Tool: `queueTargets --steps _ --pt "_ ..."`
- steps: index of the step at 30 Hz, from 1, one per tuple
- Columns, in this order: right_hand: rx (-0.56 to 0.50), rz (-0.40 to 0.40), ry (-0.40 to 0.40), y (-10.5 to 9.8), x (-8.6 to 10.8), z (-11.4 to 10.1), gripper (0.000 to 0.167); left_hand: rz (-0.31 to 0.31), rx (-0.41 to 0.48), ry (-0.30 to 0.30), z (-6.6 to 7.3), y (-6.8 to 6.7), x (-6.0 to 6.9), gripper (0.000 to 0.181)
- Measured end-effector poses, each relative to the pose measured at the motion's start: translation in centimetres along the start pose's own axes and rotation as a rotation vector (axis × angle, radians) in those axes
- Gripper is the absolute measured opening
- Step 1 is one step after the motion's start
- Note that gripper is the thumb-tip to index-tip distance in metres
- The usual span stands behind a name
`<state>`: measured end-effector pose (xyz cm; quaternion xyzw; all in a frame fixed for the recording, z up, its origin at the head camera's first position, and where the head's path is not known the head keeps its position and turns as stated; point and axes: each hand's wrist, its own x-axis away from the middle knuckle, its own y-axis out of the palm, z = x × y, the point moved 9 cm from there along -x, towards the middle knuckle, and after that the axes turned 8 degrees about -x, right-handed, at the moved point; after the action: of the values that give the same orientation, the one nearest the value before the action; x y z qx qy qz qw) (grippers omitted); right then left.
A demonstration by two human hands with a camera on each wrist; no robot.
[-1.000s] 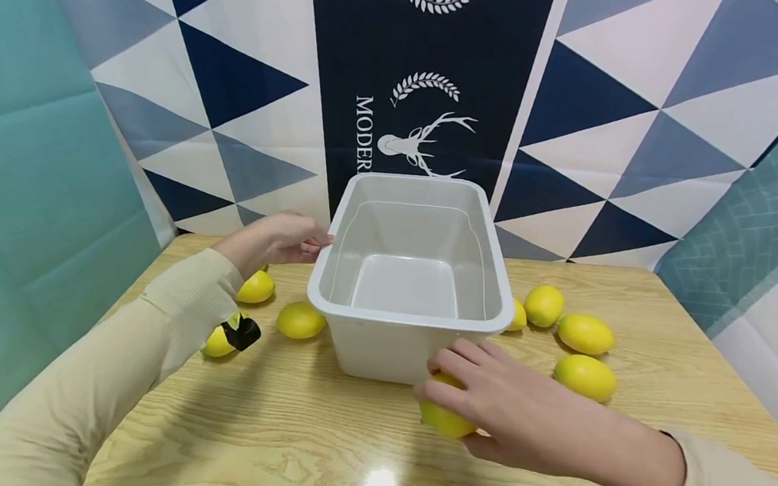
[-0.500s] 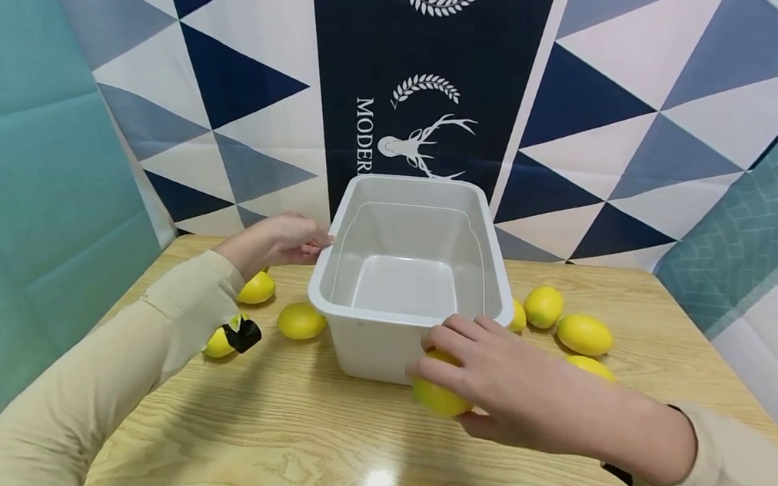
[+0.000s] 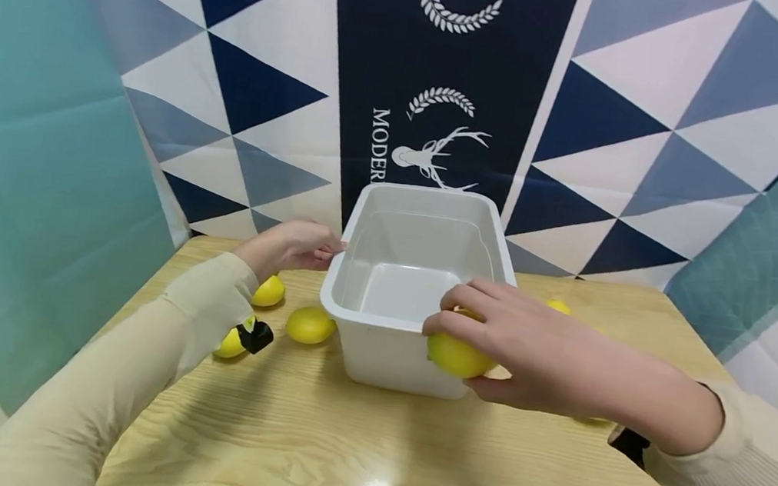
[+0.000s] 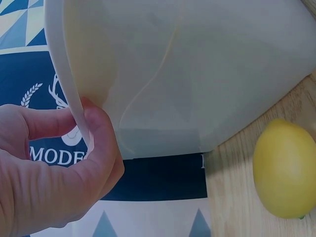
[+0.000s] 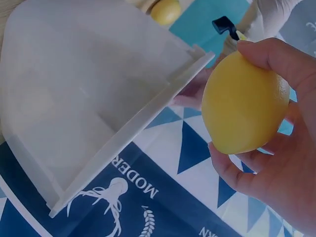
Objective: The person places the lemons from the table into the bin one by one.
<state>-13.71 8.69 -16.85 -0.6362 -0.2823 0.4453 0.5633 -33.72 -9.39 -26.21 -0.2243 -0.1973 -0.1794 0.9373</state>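
Observation:
A white plastic bin (image 3: 379, 358) stands upright on the table, and its visible floor is bare. My left hand (image 3: 301, 247) pinches the bin's left rim between thumb and fingers, as the left wrist view also shows at the rim (image 4: 58, 54). In my right hand (image 3: 526, 348) is a yellow lemon (image 3: 458, 356), gripped by thumb and fingertips. It is held at the bin's front right corner, about level with the rim. The right wrist view shows the held lemon (image 5: 245, 103) apart from the bin's edge.
Left of the bin lie a lemon (image 3: 310, 325), a second lemon (image 3: 270, 291) and one partly behind the left wrist's camera (image 3: 256, 335). More lemons at the right are mostly hidden by my right arm; one lemon (image 3: 559, 306) peeks out. A patterned backdrop (image 3: 276, 102) stands behind the table (image 3: 289, 435).
My right hand has lifted the lemon from low in front of the bin up to rim height. My left hand keeps its hold on the rim. The head view has shifted slightly.

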Motion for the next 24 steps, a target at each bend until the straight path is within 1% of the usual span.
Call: queueTargets --steps 4,7,10,13,19,24 --pt "-0.021 0.04 0.017 -0.1 0.5 1.2 0.062 -0.018 -0.001 0.0 -0.1 0.9 -0.6 0.038" --pt "-0.045 0.062 0.033 -0.5 0.4 2.3 0.062 -0.016 -0.002 0.005 -0.1 0.9 -0.8 0.038" --pt "-0.074 0.067 0.035 -1.0 0.1 3.2 0.061 -0.005 0.005 0.004 -0.1 0.8 -0.8 0.039" --pt "-0.096 0.039 0.052 -1.3 -0.5 4.2 0.06 0.0 0.011 0.002 -0.1 0.6 -0.8 0.039" --pt "-0.144 -0.038 0.14 -1.4 -1.7 6.4 0.06 0.005 0.021 0.001 -0.2 0.2 -0.7 0.041" --pt "-0.16 -0.065 0.171 -1.5 -2.5 7.7 0.058 0.013 0.035 0.0 -0.4 0.1 -0.6 0.041"
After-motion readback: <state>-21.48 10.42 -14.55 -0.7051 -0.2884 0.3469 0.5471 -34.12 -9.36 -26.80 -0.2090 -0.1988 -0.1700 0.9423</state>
